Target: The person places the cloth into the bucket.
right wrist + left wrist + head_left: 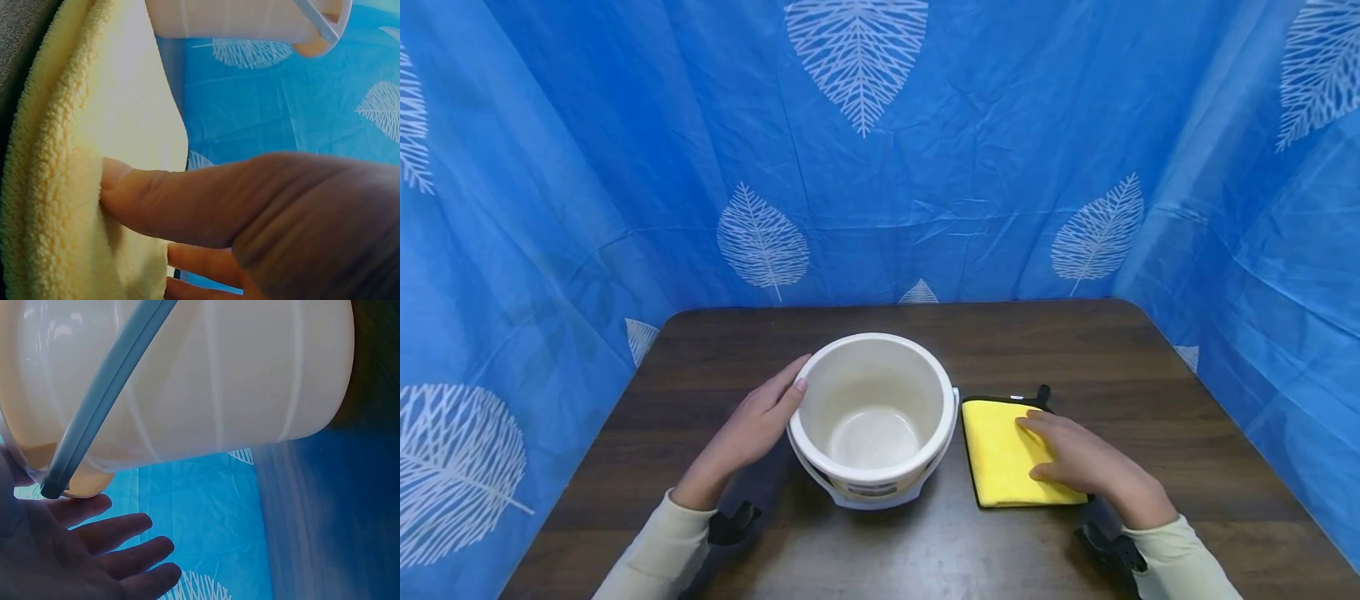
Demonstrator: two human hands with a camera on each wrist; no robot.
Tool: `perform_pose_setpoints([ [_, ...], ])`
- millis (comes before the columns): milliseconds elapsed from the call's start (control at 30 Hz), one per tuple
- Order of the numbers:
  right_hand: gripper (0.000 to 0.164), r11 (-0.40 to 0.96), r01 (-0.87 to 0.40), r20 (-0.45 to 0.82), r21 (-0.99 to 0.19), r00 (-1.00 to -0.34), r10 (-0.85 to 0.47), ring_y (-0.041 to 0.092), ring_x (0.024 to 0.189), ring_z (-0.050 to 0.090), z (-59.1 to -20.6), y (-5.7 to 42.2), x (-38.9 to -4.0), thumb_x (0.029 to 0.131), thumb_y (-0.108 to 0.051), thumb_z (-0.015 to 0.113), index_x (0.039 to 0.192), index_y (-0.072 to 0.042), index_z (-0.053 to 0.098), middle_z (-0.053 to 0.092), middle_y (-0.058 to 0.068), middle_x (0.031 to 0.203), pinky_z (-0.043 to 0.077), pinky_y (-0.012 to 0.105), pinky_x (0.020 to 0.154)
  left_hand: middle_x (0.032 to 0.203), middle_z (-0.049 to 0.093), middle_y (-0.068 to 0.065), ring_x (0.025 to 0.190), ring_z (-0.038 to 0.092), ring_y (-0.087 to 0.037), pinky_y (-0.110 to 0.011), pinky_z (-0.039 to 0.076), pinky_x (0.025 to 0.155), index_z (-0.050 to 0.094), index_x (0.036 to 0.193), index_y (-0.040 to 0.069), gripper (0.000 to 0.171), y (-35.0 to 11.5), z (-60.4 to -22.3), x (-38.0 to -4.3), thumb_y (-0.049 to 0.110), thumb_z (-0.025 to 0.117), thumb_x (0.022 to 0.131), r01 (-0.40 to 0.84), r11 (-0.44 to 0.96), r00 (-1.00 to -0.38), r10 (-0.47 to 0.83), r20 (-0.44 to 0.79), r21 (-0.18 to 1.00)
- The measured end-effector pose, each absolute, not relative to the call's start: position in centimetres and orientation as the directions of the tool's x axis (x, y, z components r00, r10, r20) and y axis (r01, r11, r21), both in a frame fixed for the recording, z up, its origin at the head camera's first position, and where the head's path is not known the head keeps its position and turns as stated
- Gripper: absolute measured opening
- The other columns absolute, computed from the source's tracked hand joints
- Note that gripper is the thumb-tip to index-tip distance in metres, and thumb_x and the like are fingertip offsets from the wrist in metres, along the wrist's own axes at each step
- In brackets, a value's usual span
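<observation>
A white bucket (872, 408) stands upright at the middle of the table, its inside bare in the head view. My left hand (763, 421) is at the bucket's left rim, thumb at the edge and fingers reaching along the outside. Seen in the left wrist view, those fingers (128, 532) are fairly straight, beside the grey-blue handle's end (103, 394). A folded yellow cloth (996, 458) with dark edging lies to the right of the bucket. Over its right part rests my right hand (1078, 454), with the thumb (181, 200) touching the fleecy surface.
The dark wooden table (737, 350) has rounded far corners. Blue curtains (985, 150) with white leaf prints hang behind it and along both sides. A black strap (733, 523) is at my left wrist, and another strap (1112, 547) at my right.
</observation>
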State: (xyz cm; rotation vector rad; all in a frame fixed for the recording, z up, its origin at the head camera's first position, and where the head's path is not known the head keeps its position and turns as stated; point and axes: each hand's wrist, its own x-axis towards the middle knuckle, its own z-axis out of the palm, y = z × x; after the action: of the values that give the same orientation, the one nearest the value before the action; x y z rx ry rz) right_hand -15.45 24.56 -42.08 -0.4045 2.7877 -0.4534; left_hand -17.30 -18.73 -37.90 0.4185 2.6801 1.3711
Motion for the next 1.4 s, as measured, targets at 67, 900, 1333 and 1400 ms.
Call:
perform_pose_setpoints([
  [67,0.069,0.918,-0.223,-0.233,-0.328,-0.923,-0.308,0.051,0.129,0.047,-42.2,24.5,-15.5,0.079,-0.019,0.087,0.138,0.003,0.057,0.050,0.031,0.142,0.040,0.066,0.104,0.160,0.037,-0.014,0.145,0.037,-0.035,-0.061,0.029,0.115,0.031,0.160,0.010,0.059,-18.7,-38.0,-17.3,0.042,0.039,0.110,0.195,0.552,-0.957,0.288,0.035,0.811],
  [900,0.051,0.929,-0.279,-0.147,-0.245,-0.936,-0.320,0.041,0.112,0.061,-42.6,23.9,-15.6,0.081,-0.018,0.087,0.124,0.000,0.068,0.065,0.021,0.124,0.050,0.059,0.093,0.157,0.041,-0.016,0.141,0.043,-0.036,-0.058,0.034,0.113,0.034,0.158,0.006,0.054,-18.5,-38.9,-17.2,0.034,0.037,0.112,0.244,0.524,-0.957,0.268,0.114,0.816],
  [1333,0.041,0.928,-0.290,-0.125,-0.233,-0.938,-0.324,0.036,0.106,0.065,-42.6,23.6,-15.4,0.083,-0.013,0.083,0.120,0.000,0.070,0.070,0.016,0.117,0.053,0.056,0.090,0.154,0.045,-0.018,0.137,0.048,-0.036,-0.058,0.036,0.112,0.037,0.157,0.006,0.052,-18.3,-39.0,-17.1,0.032,0.037,0.112,0.258,0.494,-0.956,0.253,0.147,0.830],
  [1400,0.040,0.927,-0.297,-0.118,-0.227,-0.937,-0.329,0.035,0.104,0.066,-42.5,23.6,-15.5,0.083,-0.012,0.083,0.119,0.000,0.071,0.070,0.015,0.115,0.054,0.055,0.089,0.155,0.044,-0.018,0.138,0.047,-0.035,-0.058,0.036,0.112,0.036,0.157,0.006,0.052,-18.3,-39.1,-17.1,0.033,0.037,0.112,0.248,0.479,-0.958,0.251,0.139,0.842],
])
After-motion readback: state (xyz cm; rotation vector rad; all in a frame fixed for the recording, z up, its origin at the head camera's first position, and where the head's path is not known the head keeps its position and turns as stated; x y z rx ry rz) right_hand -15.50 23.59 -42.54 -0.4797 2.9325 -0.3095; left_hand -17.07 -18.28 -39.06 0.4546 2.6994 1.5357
